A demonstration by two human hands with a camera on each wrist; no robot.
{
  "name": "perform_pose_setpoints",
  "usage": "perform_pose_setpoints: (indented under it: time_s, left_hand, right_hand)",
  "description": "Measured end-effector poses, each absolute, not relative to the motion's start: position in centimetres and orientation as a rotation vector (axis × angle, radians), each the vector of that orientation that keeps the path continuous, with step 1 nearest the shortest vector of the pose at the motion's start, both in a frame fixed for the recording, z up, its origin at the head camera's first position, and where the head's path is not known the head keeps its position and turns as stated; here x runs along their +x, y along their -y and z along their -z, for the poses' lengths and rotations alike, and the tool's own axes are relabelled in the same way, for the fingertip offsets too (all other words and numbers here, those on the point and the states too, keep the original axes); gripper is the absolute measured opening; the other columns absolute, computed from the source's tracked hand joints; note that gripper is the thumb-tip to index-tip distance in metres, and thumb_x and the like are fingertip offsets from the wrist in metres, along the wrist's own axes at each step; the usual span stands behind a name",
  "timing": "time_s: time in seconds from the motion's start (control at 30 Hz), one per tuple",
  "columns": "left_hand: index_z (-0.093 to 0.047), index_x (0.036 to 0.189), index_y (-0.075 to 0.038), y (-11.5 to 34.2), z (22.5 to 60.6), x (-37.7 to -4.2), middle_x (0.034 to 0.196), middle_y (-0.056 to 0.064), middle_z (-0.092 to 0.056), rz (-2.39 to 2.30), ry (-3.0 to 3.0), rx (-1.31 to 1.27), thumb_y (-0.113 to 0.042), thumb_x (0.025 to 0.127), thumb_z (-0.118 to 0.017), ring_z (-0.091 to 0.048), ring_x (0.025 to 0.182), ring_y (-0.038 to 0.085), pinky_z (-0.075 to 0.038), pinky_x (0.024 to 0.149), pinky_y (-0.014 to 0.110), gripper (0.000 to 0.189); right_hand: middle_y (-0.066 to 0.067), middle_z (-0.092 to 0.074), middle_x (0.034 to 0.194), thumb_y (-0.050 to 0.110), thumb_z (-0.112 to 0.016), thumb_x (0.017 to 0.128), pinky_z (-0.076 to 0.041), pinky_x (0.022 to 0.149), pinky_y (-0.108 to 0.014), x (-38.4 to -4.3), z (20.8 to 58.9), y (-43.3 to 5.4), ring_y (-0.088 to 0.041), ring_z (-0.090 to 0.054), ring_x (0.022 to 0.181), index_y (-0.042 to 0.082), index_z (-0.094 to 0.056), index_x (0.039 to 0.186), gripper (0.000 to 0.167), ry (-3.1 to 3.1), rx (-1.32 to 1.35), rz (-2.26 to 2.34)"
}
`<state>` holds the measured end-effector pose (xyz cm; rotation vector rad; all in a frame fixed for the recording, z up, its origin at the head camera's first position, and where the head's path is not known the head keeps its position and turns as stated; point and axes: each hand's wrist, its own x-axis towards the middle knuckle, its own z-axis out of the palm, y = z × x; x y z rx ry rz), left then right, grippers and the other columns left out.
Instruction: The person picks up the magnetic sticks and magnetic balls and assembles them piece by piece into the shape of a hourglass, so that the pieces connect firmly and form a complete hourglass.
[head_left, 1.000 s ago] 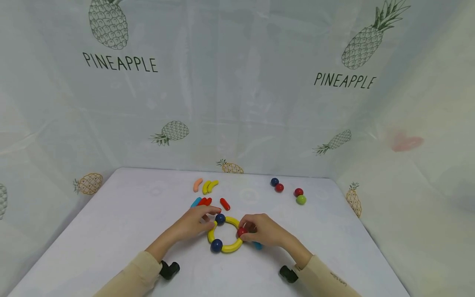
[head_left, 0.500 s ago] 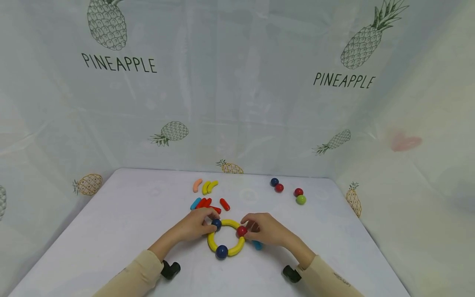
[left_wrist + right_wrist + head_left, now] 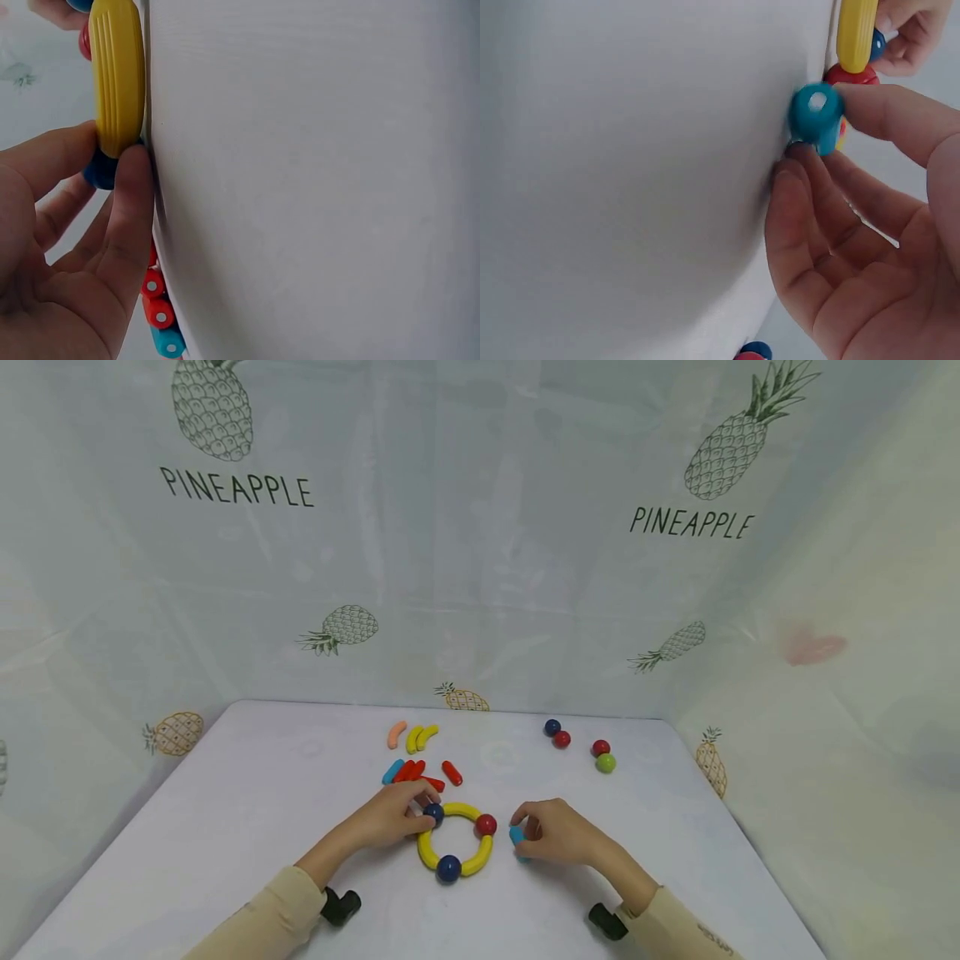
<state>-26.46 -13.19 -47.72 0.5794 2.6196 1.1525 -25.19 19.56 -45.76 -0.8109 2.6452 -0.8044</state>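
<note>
A ring of yellow curved sticks (image 3: 477, 858) joined by balls lies on the table. Its balls are a red ball (image 3: 486, 825) on the right, a dark blue ball (image 3: 448, 869) in front and another dark blue ball (image 3: 433, 812) at upper left. My left hand (image 3: 392, 816) pinches that upper-left ball between thumb and fingers. In the left wrist view, the end of a yellow curved stick (image 3: 117, 82) meets the ball at my fingertips. Right of the ring, my right hand (image 3: 562, 835) pinches a light blue stick (image 3: 815, 112), whose end shows a silver dot.
Behind my left hand lie several red sticks (image 3: 408, 770) and a light blue stick (image 3: 392, 772). Farther back are a peach curved stick (image 3: 396, 734) and two yellow ones (image 3: 420, 738). Loose balls, including a green ball (image 3: 606, 763), sit at back right.
My right hand has left the red ball, moved right and taken hold of the light blue stick. The ring has turned slightly, and my left hand has come onto its upper-left dark blue ball.
</note>
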Motion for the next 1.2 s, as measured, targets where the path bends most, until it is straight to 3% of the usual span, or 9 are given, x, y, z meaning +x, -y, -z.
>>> perform_pose_setpoints:
  time_s: [0.27, 0.43, 0.73, 1.2]
  left_hand:
    - [-0.068, 0.120, -0.016, 13.0, 48.2, -26.4, 0.110, 0.003, -0.068, -1.211, -2.597, 0.559, -0.022, 0.095, -0.083, -0.064, 0.076, 0.016, -0.060, 0.069, 0.027, 0.030]
    - [-0.067, 0.120, -0.013, 12.6, 48.2, -26.2, 0.109, 0.004, -0.069, -1.262, -2.560, 0.556, -0.020, 0.095, -0.083, -0.066, 0.073, 0.017, -0.061, 0.068, 0.028, 0.030]
    - [-0.068, 0.119, -0.014, 11.9, 48.1, -26.3, 0.108, 0.004, -0.068, -1.259, -2.573, 0.540, -0.018, 0.094, -0.083, -0.067, 0.076, 0.016, -0.062, 0.068, 0.028, 0.029]
    - [-0.068, 0.118, -0.014, 11.5, 48.1, -26.3, 0.108, 0.005, -0.068, -1.268, -2.573, 0.535, -0.019, 0.093, -0.084, -0.066, 0.077, 0.015, -0.062, 0.069, 0.029, 0.030]
  right_hand:
    - [0.006, -0.069, 0.091, 0.009, -0.082, 0.089, -0.056, 0.073, -0.024, -25.9, 46.0, -20.2, -0.011, -0.060, 0.079, 0.013, -0.077, 0.112, 0.024, -2.657, -0.840, 0.802]
    - [0.005, -0.072, 0.099, 0.010, -0.079, 0.095, -0.059, 0.079, -0.025, -26.2, 46.1, -20.1, -0.011, -0.064, 0.086, 0.017, -0.074, 0.118, 0.025, -2.702, -0.819, 0.883]
    - [0.003, -0.075, 0.111, 0.012, -0.079, 0.097, -0.062, 0.091, -0.030, -26.3, 46.5, -19.0, -0.016, -0.072, 0.101, 0.014, -0.070, 0.131, 0.035, -2.785, -0.738, 1.259]
    - [0.005, -0.074, 0.112, 0.009, -0.078, 0.097, -0.061, 0.094, -0.030, -26.3, 47.2, -18.0, -0.015, -0.072, 0.104, 0.018, -0.067, 0.122, 0.028, -2.691, -0.766, 1.409]
